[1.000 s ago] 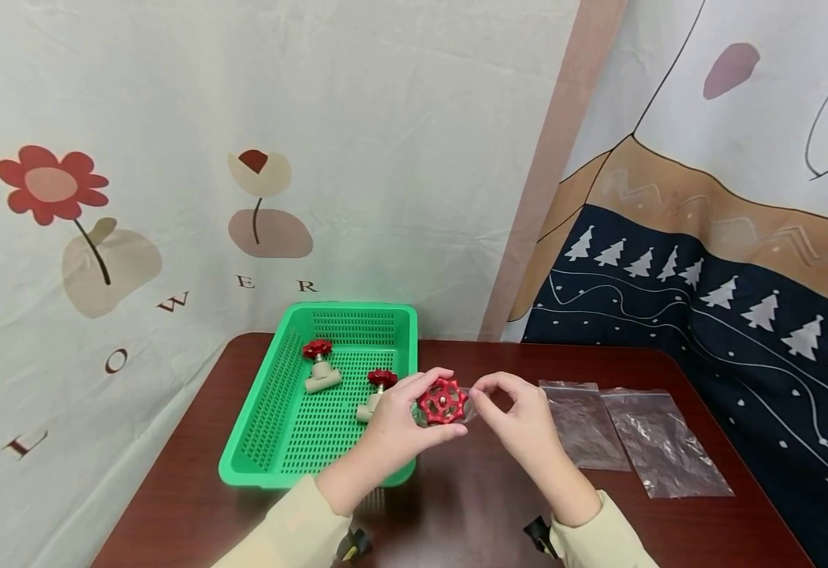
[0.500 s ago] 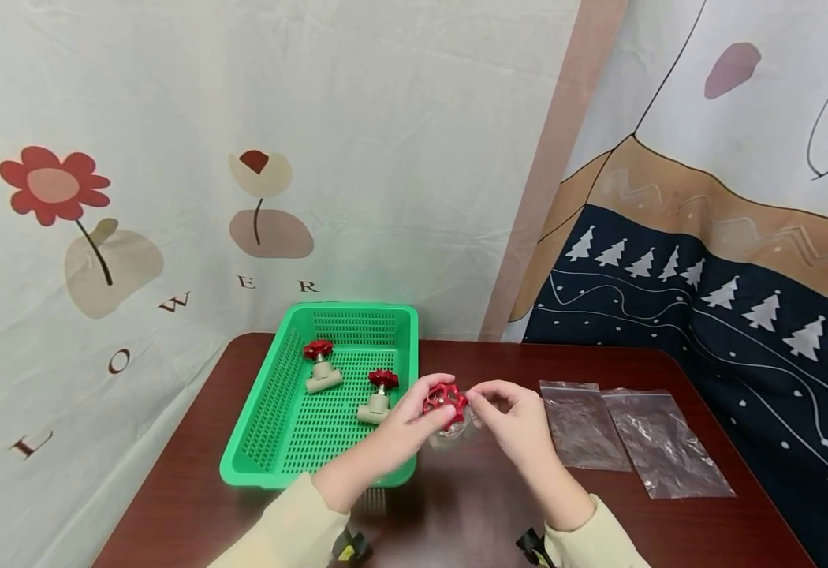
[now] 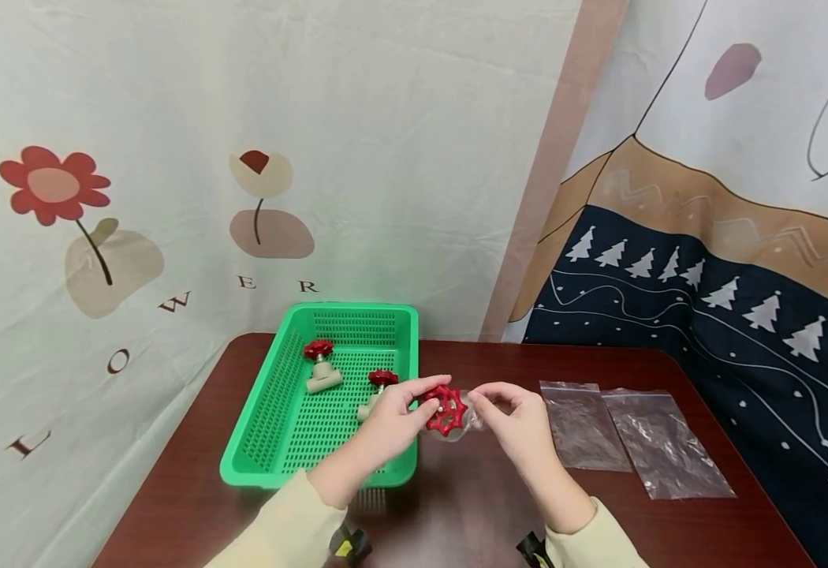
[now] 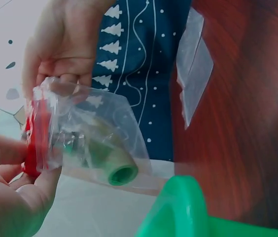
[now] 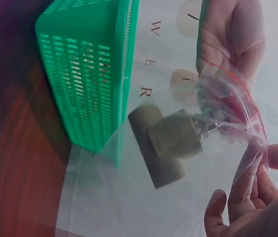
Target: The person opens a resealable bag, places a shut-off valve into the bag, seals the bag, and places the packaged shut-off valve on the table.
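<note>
A pale, faintly creased cloth backdrop [image 3: 414, 158] hangs behind a dark reddish-brown table [image 3: 471, 509] with rounded far corners and a soft sheen. Printed flowers [image 3: 52, 185] and spaced capital letters [image 3: 173, 301] decorate the cloth's left side; right of a dusty-pink stripe [image 3: 554, 170], tan hills [image 3: 740, 217] rise above a navy area [image 3: 712, 347] bearing white trees [image 3: 762, 312].

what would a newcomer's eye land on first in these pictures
Probably the bright red wheel of the valve in the left hand, its beige body inside a clear bag that the right hand pinches. Next, the green basket on the table at left, with two more red-wheeled valves in it. Behind, a big red flower is printed on the cloth at upper left.
</note>
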Available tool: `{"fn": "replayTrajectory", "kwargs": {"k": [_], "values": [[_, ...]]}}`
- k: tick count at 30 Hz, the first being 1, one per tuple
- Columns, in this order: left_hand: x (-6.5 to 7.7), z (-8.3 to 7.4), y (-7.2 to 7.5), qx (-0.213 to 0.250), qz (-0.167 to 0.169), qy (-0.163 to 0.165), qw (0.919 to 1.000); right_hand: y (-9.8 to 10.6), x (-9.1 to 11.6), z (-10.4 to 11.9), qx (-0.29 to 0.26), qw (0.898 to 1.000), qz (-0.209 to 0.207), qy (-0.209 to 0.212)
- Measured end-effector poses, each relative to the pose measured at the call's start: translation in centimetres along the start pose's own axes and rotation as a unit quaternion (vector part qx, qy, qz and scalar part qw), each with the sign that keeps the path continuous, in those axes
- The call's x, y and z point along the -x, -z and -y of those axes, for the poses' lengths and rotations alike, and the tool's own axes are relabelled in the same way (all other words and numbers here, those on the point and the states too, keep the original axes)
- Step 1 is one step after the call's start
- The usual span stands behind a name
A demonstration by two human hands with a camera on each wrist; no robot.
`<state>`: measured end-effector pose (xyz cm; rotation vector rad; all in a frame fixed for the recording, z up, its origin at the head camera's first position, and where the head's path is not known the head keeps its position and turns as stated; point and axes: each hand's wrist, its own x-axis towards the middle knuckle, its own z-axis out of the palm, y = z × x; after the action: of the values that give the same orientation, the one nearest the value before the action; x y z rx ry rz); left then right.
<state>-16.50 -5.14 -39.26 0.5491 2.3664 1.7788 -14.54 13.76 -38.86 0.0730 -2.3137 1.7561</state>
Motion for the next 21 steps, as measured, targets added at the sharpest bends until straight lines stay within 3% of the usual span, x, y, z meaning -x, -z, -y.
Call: {"fn": "replayTrajectory", "kwargs": {"k": [4,9,17,21], "values": [[0.1,-0.09,0.29,-0.062,-0.012,-0.01,0.9979,0.21,0.08,0.04,-0.002,1.0,0.008,0.001],[0.22,-0.23,0.48,-0.107,-0.014,-0.054,0.9927,0.4,0.05,-0.1,-0.005,1.0,0.017,-0.007],[0.42,-0.41,0.66,-0.12,-0.037,-0.155,0.9798,0.52,-0.27,-0.15,-0.002,0.999,0.022,-0.04],[0.48,-0.41,0.58,-0.13,-0.049,-0.173,0.9751,0.63,-0.23,-0.41,0.006,1.0,0.03,-0.002]]}}
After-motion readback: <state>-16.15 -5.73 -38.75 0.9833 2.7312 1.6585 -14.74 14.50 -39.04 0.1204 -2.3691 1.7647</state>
